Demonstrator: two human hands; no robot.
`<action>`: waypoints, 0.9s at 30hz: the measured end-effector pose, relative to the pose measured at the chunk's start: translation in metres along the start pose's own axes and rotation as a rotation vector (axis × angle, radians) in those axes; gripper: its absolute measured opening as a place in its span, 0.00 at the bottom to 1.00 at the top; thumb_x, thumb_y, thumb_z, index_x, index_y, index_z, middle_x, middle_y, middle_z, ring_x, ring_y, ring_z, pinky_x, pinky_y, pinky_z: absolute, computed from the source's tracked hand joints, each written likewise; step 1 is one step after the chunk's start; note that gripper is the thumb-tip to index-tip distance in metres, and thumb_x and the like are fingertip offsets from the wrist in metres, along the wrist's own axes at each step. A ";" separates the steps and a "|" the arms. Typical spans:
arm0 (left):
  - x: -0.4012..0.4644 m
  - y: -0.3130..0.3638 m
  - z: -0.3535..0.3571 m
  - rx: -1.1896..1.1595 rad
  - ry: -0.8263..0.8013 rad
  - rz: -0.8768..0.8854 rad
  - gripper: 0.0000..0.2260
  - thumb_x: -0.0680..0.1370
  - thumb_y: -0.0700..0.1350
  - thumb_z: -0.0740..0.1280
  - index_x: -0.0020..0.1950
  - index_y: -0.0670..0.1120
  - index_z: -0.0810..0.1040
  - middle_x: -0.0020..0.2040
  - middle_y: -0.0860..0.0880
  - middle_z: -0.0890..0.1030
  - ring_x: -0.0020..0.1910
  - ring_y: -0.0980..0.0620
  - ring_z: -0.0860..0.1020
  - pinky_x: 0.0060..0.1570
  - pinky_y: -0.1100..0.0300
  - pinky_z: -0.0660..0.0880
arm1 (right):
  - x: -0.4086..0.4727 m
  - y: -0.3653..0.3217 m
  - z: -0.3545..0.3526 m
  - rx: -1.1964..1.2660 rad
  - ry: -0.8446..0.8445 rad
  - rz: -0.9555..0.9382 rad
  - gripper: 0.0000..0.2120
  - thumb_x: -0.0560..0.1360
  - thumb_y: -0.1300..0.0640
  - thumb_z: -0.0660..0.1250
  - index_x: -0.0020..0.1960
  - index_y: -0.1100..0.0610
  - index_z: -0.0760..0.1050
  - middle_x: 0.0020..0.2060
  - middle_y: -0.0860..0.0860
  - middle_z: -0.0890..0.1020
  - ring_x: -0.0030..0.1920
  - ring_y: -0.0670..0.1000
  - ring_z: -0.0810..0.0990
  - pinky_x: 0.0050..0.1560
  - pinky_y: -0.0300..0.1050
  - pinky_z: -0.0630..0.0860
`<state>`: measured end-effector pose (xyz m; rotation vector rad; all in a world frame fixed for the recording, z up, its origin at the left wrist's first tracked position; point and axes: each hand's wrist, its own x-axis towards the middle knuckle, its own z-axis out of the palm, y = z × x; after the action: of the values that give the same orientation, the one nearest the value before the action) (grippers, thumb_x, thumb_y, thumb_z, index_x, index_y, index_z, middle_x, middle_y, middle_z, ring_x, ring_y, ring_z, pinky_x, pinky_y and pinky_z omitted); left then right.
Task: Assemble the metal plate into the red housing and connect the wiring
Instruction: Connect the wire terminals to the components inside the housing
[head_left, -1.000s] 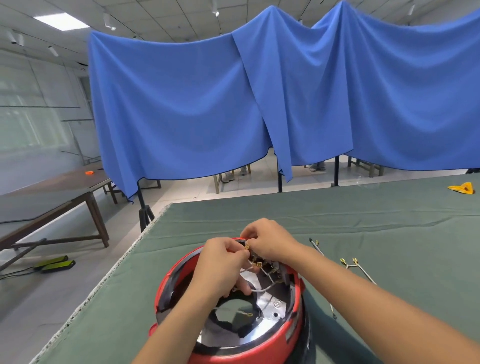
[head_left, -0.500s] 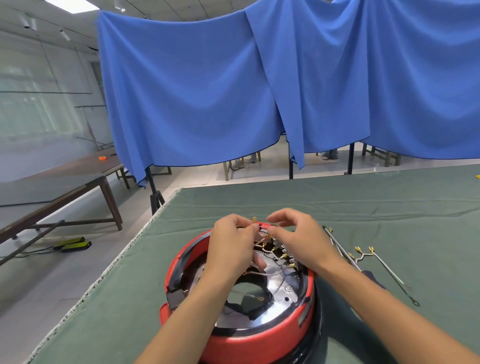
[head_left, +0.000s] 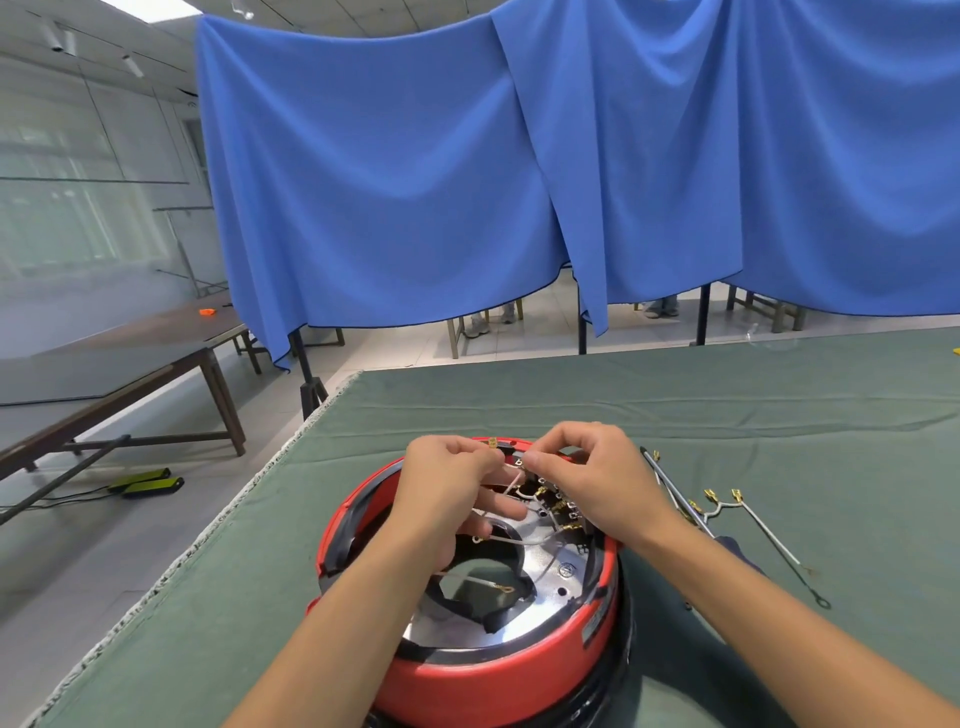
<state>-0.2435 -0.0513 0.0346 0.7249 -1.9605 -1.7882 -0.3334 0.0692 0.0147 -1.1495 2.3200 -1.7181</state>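
Now both hands pinch a wire at the red housing's (head_left: 483, 670) far rim.
Left hand (head_left: 447, 488) pinches the wire's (head_left: 508, 480) brass-tipped end; right hand (head_left: 597, 480) pinches beside the terminal block (head_left: 558, 506), just right; metal plate (head_left: 540, 582) sits inside; 2 spare leads (head_left: 727, 506) lie further right.
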 end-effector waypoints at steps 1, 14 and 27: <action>0.001 -0.001 0.000 0.042 0.000 -0.005 0.03 0.76 0.35 0.65 0.43 0.39 0.77 0.39 0.41 0.84 0.20 0.51 0.76 0.16 0.67 0.61 | 0.000 0.000 0.000 -0.018 0.002 0.007 0.08 0.72 0.54 0.72 0.36 0.55 0.81 0.31 0.46 0.81 0.30 0.40 0.76 0.33 0.35 0.71; 0.034 0.016 0.001 -0.004 -0.186 -0.185 0.08 0.76 0.36 0.68 0.52 0.33 0.80 0.37 0.43 0.79 0.19 0.58 0.65 0.15 0.70 0.56 | 0.001 0.002 0.000 -0.002 0.060 0.038 0.11 0.73 0.52 0.70 0.33 0.52 0.76 0.27 0.45 0.79 0.28 0.41 0.73 0.33 0.38 0.69; 0.044 0.001 -0.007 0.167 -0.304 -0.092 0.03 0.72 0.39 0.72 0.43 0.40 0.85 0.33 0.47 0.81 0.21 0.58 0.62 0.18 0.70 0.56 | 0.004 0.014 0.006 0.002 0.152 0.108 0.08 0.75 0.63 0.64 0.45 0.51 0.75 0.42 0.45 0.80 0.45 0.43 0.78 0.44 0.37 0.74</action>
<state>-0.2743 -0.0835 0.0337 0.6338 -2.3308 -1.8984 -0.3414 0.0636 0.0024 -0.9036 2.4152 -1.8278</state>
